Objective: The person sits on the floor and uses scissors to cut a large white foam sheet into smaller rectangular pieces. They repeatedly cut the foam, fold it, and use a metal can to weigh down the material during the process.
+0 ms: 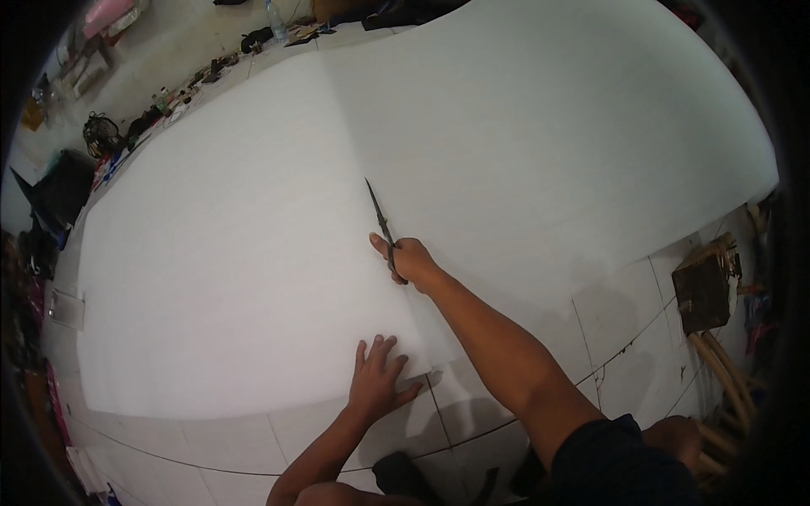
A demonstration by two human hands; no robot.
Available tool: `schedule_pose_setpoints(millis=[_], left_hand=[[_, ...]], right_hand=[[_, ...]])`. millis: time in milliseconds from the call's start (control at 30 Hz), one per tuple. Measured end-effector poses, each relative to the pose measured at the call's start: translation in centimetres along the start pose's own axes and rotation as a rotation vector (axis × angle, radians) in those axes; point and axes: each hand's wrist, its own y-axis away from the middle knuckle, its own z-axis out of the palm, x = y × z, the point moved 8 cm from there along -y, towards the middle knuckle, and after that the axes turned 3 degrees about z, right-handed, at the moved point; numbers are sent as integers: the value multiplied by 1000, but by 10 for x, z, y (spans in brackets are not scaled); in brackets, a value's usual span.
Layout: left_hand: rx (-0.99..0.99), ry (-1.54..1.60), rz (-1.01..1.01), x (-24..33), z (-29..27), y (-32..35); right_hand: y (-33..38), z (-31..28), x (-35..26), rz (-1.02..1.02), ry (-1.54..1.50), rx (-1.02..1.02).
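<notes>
A pair of dark scissors (380, 218) is in my right hand (412, 260), blades pointing away from me and looking closed. They lie over a large white sheet (211, 253) along a line where its flat left part meets a greyer right part (523, 126). That right part rises and curves at its far right edge. My left hand (379, 379) rests with fingers spread on the sheet's near edge, close to its corner. Nothing is held in it.
White floor tiles (228, 443) show along the near side. A dark box-like block (704, 287) stands at the right, above some wooden poles (721, 371). Clutter lines the far left wall, with a small fan (102, 135), a clear bottle (275, 21) and a black bag-like thing (63, 190).
</notes>
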Motion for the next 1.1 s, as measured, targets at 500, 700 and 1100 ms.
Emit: schedule_pose_setpoints(millis=[500, 700, 1100], left_hand=[[245, 184, -373, -88, -78, -97], [83, -315, -701, -199, -50, -166], [122, -316, -685, -196, -46, -177]], right_hand=[[-51, 1, -15, 12, -116, -50], [-42, 1, -19, 15, -114, -55], [-56, -5, -1, 48, -59, 40]])
